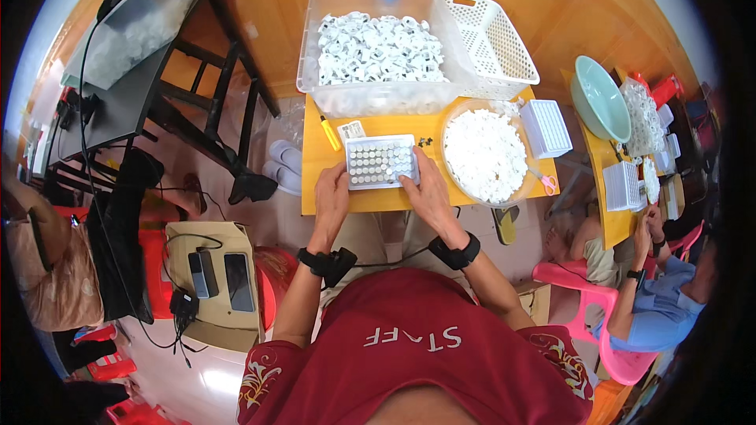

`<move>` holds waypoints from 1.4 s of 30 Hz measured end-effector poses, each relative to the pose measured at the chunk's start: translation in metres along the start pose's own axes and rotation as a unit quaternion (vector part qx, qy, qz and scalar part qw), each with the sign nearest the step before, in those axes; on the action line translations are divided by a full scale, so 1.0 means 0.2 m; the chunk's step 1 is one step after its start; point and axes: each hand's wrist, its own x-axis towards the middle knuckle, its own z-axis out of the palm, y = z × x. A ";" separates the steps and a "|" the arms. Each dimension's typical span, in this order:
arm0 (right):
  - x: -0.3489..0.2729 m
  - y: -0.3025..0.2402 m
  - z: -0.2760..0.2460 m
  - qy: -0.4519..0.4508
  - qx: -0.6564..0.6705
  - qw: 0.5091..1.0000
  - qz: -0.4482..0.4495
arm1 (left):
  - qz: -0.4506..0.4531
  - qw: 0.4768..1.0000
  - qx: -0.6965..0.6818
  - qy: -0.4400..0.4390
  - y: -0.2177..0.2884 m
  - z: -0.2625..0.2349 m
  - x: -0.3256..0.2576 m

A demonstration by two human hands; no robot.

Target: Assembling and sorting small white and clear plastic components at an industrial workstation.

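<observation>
A small white grid tray filled with rows of round white pieces lies on the yellow table right in front of me. My left hand rests at the tray's near left corner, fingers curled against its edge. My right hand lies along the tray's right side, with fingertips on its near right corner. Both wrists wear black bands. A round bowl heaped with small white pieces sits just right of my right hand.
A clear bin of white parts and an empty white basket stand at the table's far side. A yellow marker, a white block and pink scissors lie nearby. Another person works at a second table on the right.
</observation>
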 end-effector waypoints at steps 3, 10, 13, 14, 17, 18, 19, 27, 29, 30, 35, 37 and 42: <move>0.03 -0.05 -0.10 -0.038 -0.007 0.999 0.026 | -0.037 0.996 -0.085 0.007 -0.07 -0.05 0.05; 0.40 -0.28 -0.44 0.000 -0.013 0.998 -0.066 | 0.014 0.985 0.144 0.098 0.04 -0.11 0.31; 0.54 -0.32 -0.51 0.022 0.005 0.997 -0.074 | -0.008 0.971 0.225 0.080 0.10 -0.07 0.39; 0.55 -0.32 -0.51 0.030 0.024 0.997 -0.073 | -0.043 0.972 0.222 0.063 0.12 -0.07 0.41; 0.49 -0.29 -0.50 0.038 0.070 0.996 -0.042 | -0.058 0.973 0.220 0.040 0.06 -0.08 0.44; 0.45 -0.26 -0.47 0.044 0.058 0.996 -0.057 | -0.043 0.973 0.221 0.040 0.01 -0.09 0.47; 0.40 -0.25 -0.47 0.023 0.068 0.997 -0.035 | -0.086 0.984 0.153 0.021 -0.02 -0.13 0.48; -0.01 -0.19 -0.32 -0.073 0.110 0.991 -0.011 | -0.229 0.941 -0.250 -0.021 0.16 -0.51 0.11; -0.09 -0.23 -0.29 -0.092 0.140 0.986 -0.008 | -0.195 0.941 -0.275 -0.029 0.26 -0.47 0.00; -0.12 -0.24 -0.28 -0.118 0.170 0.978 -0.011 | -0.178 0.943 -0.276 -0.051 0.39 -0.41 -0.06; -0.23 -0.33 -0.31 -0.169 0.211 0.962 -0.019 | -0.142 0.905 -0.350 -0.194 0.61 -0.07 -0.25; -0.28 -0.29 -0.34 -0.084 0.131 0.988 -0.005 | -0.149 0.896 -0.355 -0.221 0.69 0.02 -0.26; -0.42 -0.08 -0.59 0.124 0.074 0.984 0.103 | -0.058 0.937 -0.208 -0.275 0.79 0.23 -0.27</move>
